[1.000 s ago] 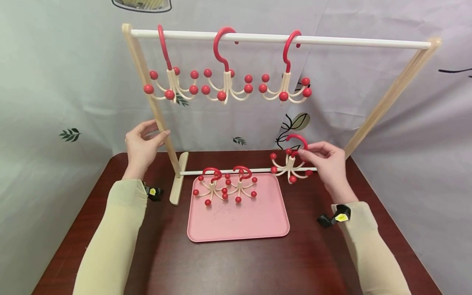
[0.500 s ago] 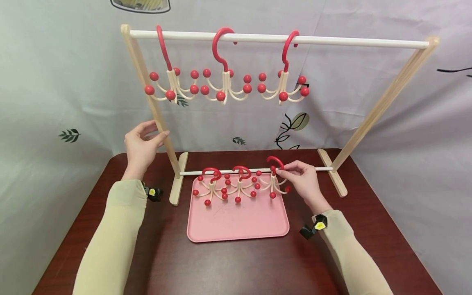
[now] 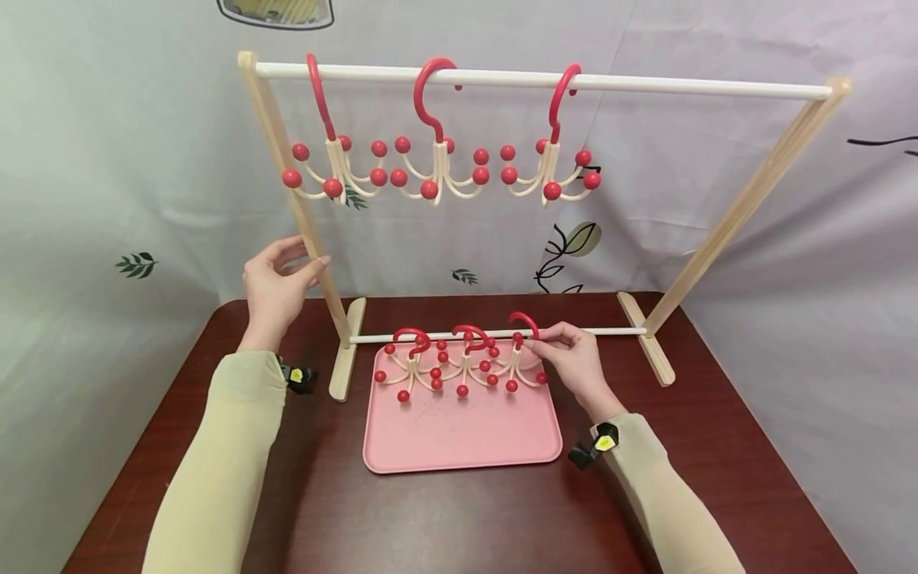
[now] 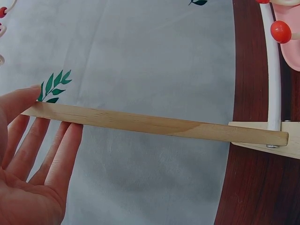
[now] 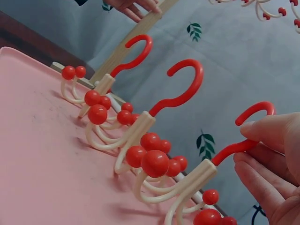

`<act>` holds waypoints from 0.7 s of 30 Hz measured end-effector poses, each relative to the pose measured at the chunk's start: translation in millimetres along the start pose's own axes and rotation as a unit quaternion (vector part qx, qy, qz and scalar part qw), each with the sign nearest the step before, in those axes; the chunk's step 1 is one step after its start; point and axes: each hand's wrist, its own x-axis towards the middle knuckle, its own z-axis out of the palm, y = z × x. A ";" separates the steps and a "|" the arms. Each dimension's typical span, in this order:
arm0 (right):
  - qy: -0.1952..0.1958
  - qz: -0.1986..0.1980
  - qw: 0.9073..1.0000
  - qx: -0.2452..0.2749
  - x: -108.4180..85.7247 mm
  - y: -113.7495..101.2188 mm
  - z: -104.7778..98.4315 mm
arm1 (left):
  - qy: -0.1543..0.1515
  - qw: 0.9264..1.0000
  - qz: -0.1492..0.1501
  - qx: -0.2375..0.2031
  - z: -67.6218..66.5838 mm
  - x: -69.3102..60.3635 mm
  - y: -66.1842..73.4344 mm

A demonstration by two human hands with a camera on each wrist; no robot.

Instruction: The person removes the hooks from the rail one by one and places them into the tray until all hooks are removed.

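My left hand (image 3: 276, 288) pinches the wooden left post (image 4: 154, 124) of a rack, thumb on one side and fingers on the other. My right hand (image 3: 574, 365) pinches the red hook of a cream hanger (image 5: 187, 185) with several curved arms tipped in red balls. That hanger stands upright at the right back of a pink tray (image 3: 459, 442). Two matching hangers, a middle one (image 3: 466, 367) and a left one (image 3: 412, 371), stand beside it in a row, their arms close together.
Three like hangers hang from the rack's white top rod (image 3: 681, 84): left (image 3: 337, 163), middle (image 3: 440, 167) and right (image 3: 551, 163). A lower white rod (image 3: 610, 331) runs behind the tray. The rack's wooden feet (image 3: 645, 339) stand on a dark red table (image 3: 459, 526).
My right hand has carried the hanger leftward and down from beside the rack's right post onto the tray, next to the other two. The left hand stays on the post.
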 end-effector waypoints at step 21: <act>-0.011 0.007 1.000 -0.011 -2.3 1.5 6.0 | 0.001 1.000 0.004 -0.001 0.0 -0.2 -0.7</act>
